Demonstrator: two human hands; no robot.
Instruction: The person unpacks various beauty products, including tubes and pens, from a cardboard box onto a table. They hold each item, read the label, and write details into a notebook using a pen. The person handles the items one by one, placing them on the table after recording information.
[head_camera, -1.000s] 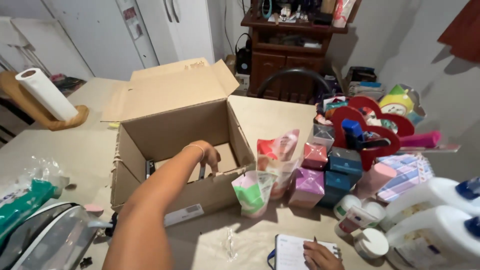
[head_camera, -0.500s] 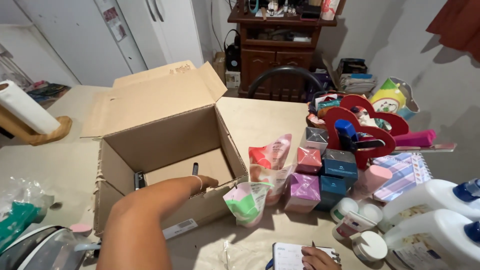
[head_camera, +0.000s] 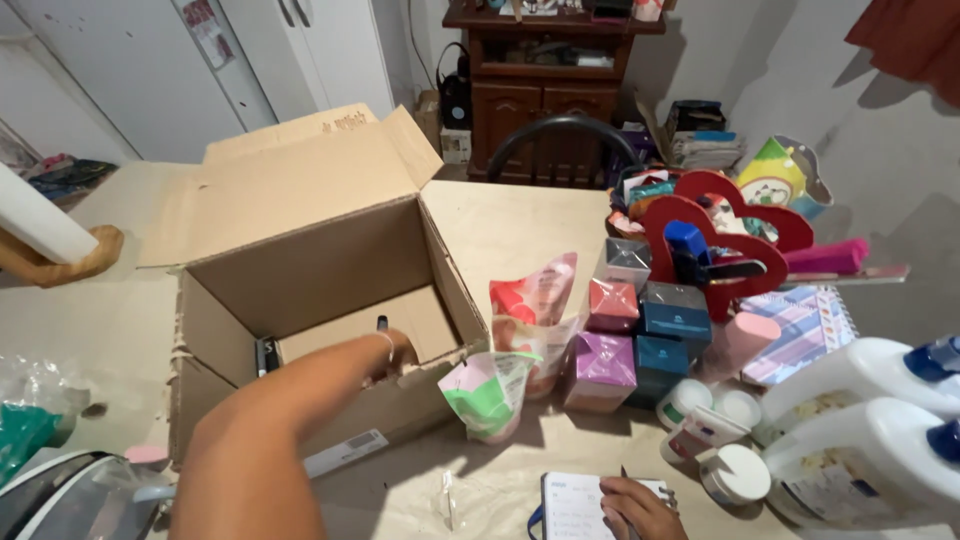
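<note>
Since half a second ago, the left hand has sunk further over the front wall of the cardboard box, and the view has tipped a little toward the table.

Head view, the only one: an open brown cardboard box sits on a paper-covered table, flaps folded outward. The left arm reaches in from the lower left; its hand is inside the box near the bottom, beside a dark pen-like thing standing against the inner wall. Whether its fingers are spread or curled I cannot tell, since the wrist hides them. The right hand rests at the bottom edge on a small notebook, fingers closed around what looks like a pen.

My reading: the person is checking or fetching the box's contents while noting them down. Next would call for a firm hold on whatever lies inside, then lifting it clear of the wall.

Counted: one box, one notebook, two soft pouches, five small gift boxes, two white jugs with blue caps, about four small white jars.
</note>
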